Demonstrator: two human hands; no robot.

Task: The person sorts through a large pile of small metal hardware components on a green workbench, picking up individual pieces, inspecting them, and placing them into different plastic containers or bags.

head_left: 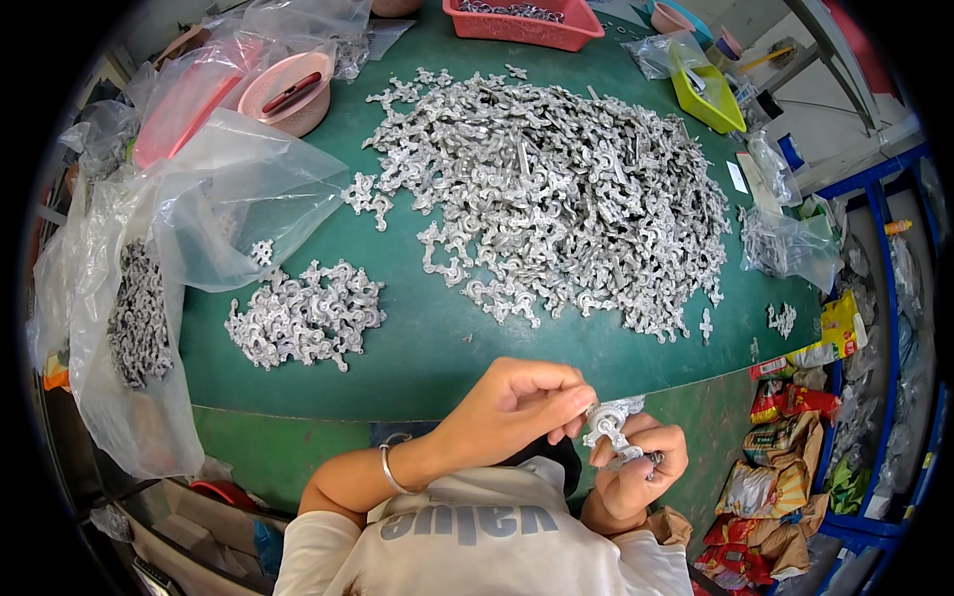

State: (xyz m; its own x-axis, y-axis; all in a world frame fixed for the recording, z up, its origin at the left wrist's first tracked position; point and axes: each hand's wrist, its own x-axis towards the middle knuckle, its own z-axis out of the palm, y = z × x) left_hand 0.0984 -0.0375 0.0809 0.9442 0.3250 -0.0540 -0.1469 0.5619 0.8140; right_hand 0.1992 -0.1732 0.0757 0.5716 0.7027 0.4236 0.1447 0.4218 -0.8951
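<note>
Small silver cast-metal piece [614, 425] pinched between left hand [517, 407] and right hand [636, 467], both closed on it, near the green worktop [437, 348] edge. Probably breaking parts off; next needs firm twisting.

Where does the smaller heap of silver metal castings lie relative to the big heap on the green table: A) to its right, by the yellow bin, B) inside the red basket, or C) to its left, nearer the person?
C: the smaller heap lies left of the big heap on the green table, beside the clear plastic bag.
</note>
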